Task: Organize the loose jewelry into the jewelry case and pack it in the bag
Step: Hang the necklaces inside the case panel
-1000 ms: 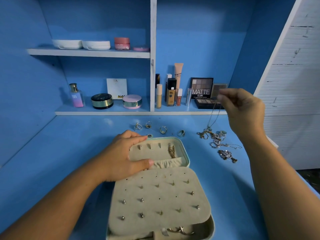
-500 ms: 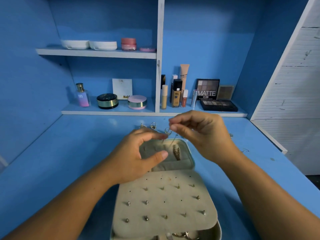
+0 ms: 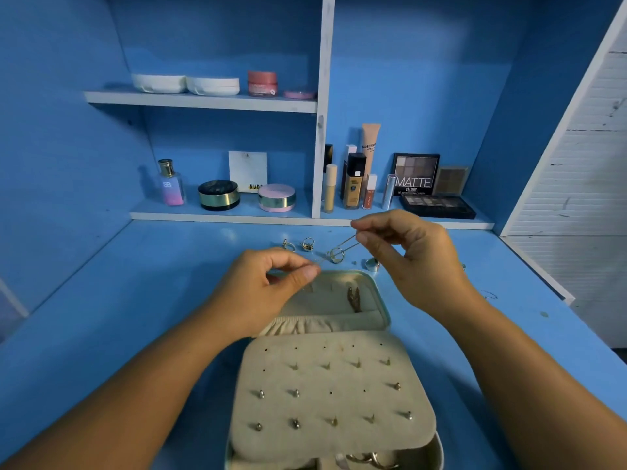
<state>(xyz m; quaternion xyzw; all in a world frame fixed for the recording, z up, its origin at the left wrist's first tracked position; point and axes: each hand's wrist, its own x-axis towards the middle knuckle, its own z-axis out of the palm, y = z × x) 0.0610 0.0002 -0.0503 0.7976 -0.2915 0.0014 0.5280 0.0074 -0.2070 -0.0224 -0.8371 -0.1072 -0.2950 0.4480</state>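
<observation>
Over blue desk (image 3: 135, 300), left hand (image 3: 268, 293), right hand (image 3: 414, 256) pinch thin taut chain (image 3: 346, 243).

In the middle of the frame, the right hand (image 3: 414, 256) pinched a thin chain (image 3: 346, 244) between thumb and forefinger. The left hand (image 3: 268, 286), lower and to the left, pinched it further along. The chain ran between them above the far rim of the open jewelry case (image 3: 381, 293). Studs sat in the beige earring panel (image 3: 332, 378) at lower centre. Loose rings (image 3: 308, 244) lay on the blue table (image 3: 135, 300) just above the hands.
</observation>
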